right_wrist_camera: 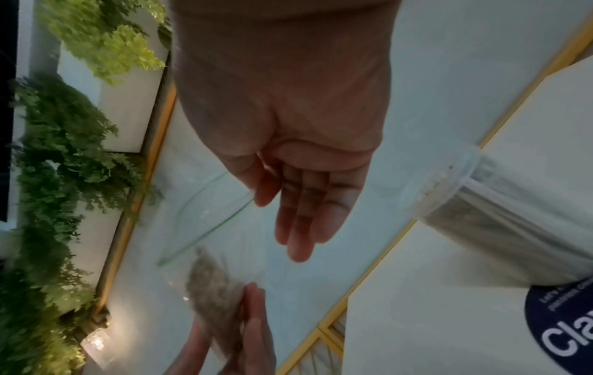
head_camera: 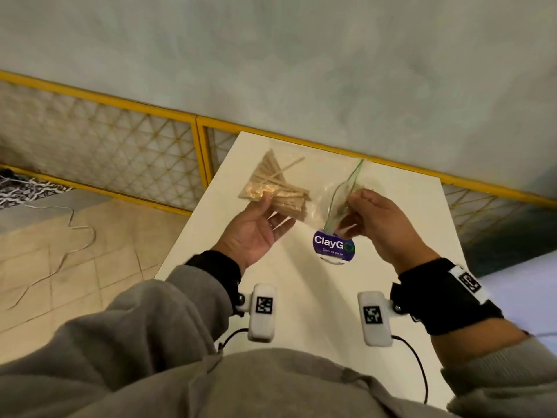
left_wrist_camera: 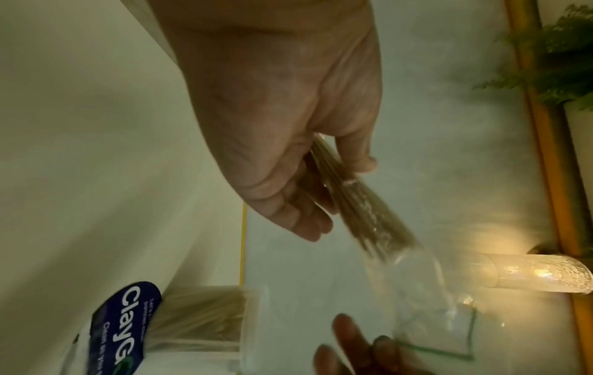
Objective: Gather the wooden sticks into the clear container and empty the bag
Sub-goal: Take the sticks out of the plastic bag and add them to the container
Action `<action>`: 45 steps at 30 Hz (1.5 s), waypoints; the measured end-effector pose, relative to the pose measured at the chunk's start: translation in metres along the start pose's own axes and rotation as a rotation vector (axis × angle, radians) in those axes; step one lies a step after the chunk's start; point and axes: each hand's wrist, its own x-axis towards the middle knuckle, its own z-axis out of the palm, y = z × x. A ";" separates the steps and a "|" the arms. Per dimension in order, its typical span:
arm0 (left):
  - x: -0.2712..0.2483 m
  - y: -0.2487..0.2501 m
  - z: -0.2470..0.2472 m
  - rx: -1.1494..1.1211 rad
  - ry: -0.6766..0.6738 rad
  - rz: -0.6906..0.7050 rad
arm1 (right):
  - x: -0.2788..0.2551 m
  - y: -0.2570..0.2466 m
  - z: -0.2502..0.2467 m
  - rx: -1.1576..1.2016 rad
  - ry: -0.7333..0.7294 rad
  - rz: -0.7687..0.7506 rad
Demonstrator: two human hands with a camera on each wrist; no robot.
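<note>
Head view: left hand [head_camera: 256, 227] is pinching the sticks [head_camera: 277, 188] inside the bag [head_camera: 316, 188], right hand [head_camera: 376, 218] is gripping its mouth above the part-filled container [head_camera: 333, 247] on the desk [head_camera: 301, 297]; emptying unfinished.

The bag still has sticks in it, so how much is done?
Some sticks already stand in the clear container. In hand: the left hand grips the bag around a bundle of wooden sticks, while the right hand pinches its green-edged mouth. Left: get that bundle into the container and empty the bag.
</note>
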 end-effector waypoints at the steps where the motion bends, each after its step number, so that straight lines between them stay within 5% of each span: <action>1: 0.003 0.002 0.002 -0.013 0.013 0.003 | -0.001 0.004 0.001 -0.099 0.064 -0.016; 5: 0.011 0.001 -0.001 -0.018 0.033 -0.002 | -0.014 0.005 0.004 -0.091 0.410 -0.226; 7: 0.013 0.001 -0.005 -0.019 0.011 -0.024 | -0.018 0.001 0.007 0.052 0.353 -0.247; 11: 0.013 0.004 -0.011 -0.002 -0.040 -0.076 | -0.015 0.003 0.021 0.155 0.111 -0.041; 14: 0.011 0.005 -0.012 -0.012 -0.067 -0.089 | -0.011 0.006 0.030 0.243 0.153 0.032; 20: 0.006 0.009 -0.019 0.031 -0.189 -0.138 | -0.009 0.014 0.043 0.368 -0.028 -0.013; 24: 0.009 0.015 -0.022 0.055 -0.119 -0.130 | -0.011 0.023 0.038 0.325 -0.196 -0.037; 28: 0.010 0.014 -0.022 0.065 -0.016 -0.125 | -0.011 0.029 0.042 0.118 -0.202 -0.049; 35: 0.011 0.002 -0.010 0.252 -0.053 -0.238 | -0.002 0.024 0.047 0.611 -0.234 0.025; 41: 0.012 0.002 -0.005 0.242 0.009 -0.213 | -0.001 0.026 0.046 -0.025 -0.017 -0.106; 45: 0.009 -0.004 -0.002 0.372 -0.050 -0.234 | 0.017 0.031 0.053 -0.079 -0.037 0.118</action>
